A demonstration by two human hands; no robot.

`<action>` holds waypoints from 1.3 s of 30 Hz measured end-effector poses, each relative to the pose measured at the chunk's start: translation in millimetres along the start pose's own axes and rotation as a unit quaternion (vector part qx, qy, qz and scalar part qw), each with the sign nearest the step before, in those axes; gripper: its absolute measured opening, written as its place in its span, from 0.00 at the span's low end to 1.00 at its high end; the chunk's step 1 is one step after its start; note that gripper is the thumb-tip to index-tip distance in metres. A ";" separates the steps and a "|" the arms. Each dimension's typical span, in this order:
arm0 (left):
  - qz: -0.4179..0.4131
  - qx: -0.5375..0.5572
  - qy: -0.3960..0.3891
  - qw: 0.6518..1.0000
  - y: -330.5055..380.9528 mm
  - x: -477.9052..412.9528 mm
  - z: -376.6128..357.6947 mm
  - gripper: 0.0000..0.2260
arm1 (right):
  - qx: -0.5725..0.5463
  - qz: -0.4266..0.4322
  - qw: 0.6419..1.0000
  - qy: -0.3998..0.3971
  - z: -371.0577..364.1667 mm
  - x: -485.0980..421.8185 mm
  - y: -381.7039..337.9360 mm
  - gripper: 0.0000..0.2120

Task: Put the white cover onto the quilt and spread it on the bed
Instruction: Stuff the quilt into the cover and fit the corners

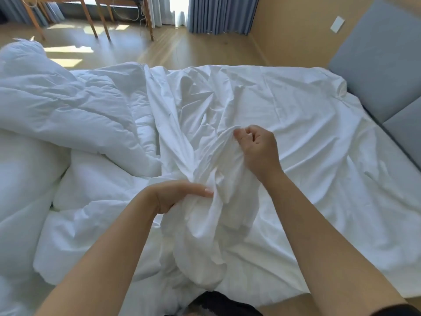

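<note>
The thin white cover (284, 115) lies wrinkled across the middle and right of the bed, bunched into a lifted ridge in front of me. My left hand (175, 195) grips the lower part of that bunch, its fingers mostly hidden under the cloth. My right hand (255, 147) holds a fold of the cover higher up, fingers curled round it. The puffy white quilt (59, 106) is heaped on the left side of the bed, its edge touching the cover. What lies inside the bunch is hidden.
A grey padded headboard (382, 65) runs along the bed's right side against a tan wall. Beyond the bed is wooden floor (159, 49), wooden table or chair legs (100, 17) and blue-grey curtains (218, 14).
</note>
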State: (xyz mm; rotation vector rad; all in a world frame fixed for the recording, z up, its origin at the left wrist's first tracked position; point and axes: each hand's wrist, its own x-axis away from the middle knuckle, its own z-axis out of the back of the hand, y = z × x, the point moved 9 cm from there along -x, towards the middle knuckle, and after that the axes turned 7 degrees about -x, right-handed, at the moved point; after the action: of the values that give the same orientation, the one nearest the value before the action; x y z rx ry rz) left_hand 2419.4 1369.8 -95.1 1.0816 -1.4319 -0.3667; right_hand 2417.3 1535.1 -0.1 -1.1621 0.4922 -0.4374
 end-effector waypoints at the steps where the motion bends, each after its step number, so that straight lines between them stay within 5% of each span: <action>1: 0.004 -0.030 -0.001 1.000 0.5 -0.5 -0.5 0.24 | 0.028 0.014 0.999 0.011 -5.8 3.6 -0.1 0.19; 4: -0.043 -0.008 0.038 0.998 10.2 -4.2 1.6 0.16 | 0.002 -0.072 0.996 -0.042 -30.8 23.2 29.9 0.10; 8: -0.111 0.175 0.112 0.972 8.7 -7.1 18.5 0.14 | -0.131 -0.258 0.945 -0.152 -57.6 67.6 85.0 0.27; 11: -0.081 0.209 0.120 0.967 -8.2 -14.3 10.1 0.13 | -0.130 -0.283 0.933 -0.179 -71.5 88.0 99.0 0.15; 14: -0.051 0.199 0.113 0.972 -21.1 -18.8 -1.7 0.11 | -0.074 -0.258 0.938 -0.218 -81.8 95.2 94.7 0.09; 18: -0.066 0.219 0.057 0.972 -24.5 -20.2 -7.5 0.20 | -0.172 -0.237 0.944 -0.150 -75.4 92.5 97.1 0.11; 21: -0.071 0.239 -0.003 0.968 -30.5 -20.0 -14.3 0.32 | -0.227 -0.240 0.921 -0.205 -80.5 99.7 107.0 0.26; 24: -0.060 0.232 -0.009 0.971 -38.0 -20.8 -13.6 0.37 | -0.124 -0.223 0.928 -0.274 -84.9 108.8 103.5 0.15; 27: -0.048 0.213 0.008 0.976 -39.7 -22.8 -11.3 0.28 | -0.068 -0.203 0.946 -0.242 -80.3 102.9 98.8 0.14; 29: -0.034 0.200 0.022 0.979 -39.3 -21.5 -11.7 0.20 | -0.116 -0.217 0.958 -0.144 -63.7 90.6 98.6 0.13; 32: 0.009 0.093 0.040 0.995 -40.1 -20.5 -17.2 0.22 | -0.143 -0.234 0.962 0.012 -30.3 73.8 104.7 0.15; 36: 0.099 -0.101 0.002 0.990 -42.6 -20.9 -28.8 0.07 | 0.059 -0.088 0.992 -0.064 -32.2 49.1 66.6 0.15; 39: 0.118 -0.149 0.012 0.982 -39.8 -23.5 -30.5 0.06 | 0.115 0.002 0.992 -0.057 -25.2 21.0 41.1 0.16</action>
State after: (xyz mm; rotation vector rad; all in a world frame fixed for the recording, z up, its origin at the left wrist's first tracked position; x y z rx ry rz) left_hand 2458.1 1379.0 -133.5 0.6648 -1.4132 -0.3828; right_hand 2422.8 1518.1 -49.6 -0.9576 0.3360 -0.4107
